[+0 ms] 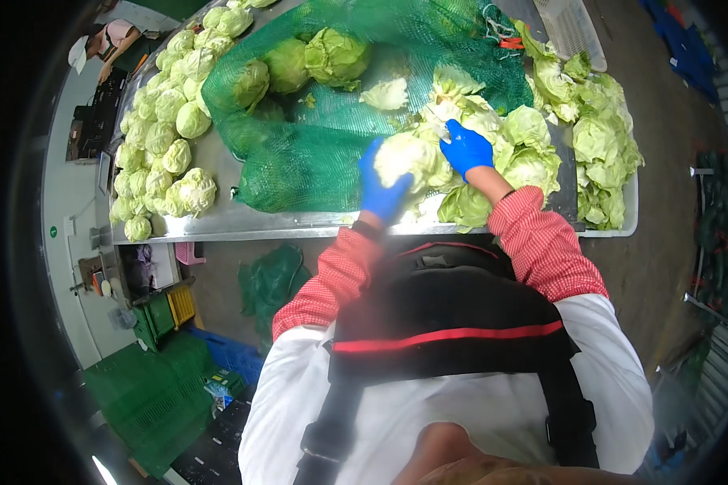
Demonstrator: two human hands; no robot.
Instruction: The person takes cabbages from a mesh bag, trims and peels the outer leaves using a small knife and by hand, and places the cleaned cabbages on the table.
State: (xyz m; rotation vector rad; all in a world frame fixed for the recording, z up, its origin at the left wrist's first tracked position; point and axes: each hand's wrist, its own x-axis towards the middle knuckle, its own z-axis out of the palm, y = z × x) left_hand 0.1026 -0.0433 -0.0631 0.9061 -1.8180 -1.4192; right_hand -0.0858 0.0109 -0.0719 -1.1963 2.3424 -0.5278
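Note:
My left hand [386,184], in a blue glove, cups the near left side of a pale, trimmed cabbage [406,157] on the metal table. Close by on the right, my blue-gloved right hand [467,150] is closed, its fingers curled above the cabbage's right side. What they hold is hidden; a small pale bit shows at the fingertips. Loose cabbage leaves [530,149] pile up around and beyond that hand. A green mesh sack [299,170] lies open to the left and behind, with several untrimmed green cabbages [337,58] in it.
Trimmed cabbages [170,105] are heaped along the table's left side. At the right end, a white crate [629,194] overflows with leaves. One torn leaf [385,94] lies on the netting. Another person [109,44] stands at the far left. Green netting [273,279] lies on the floor.

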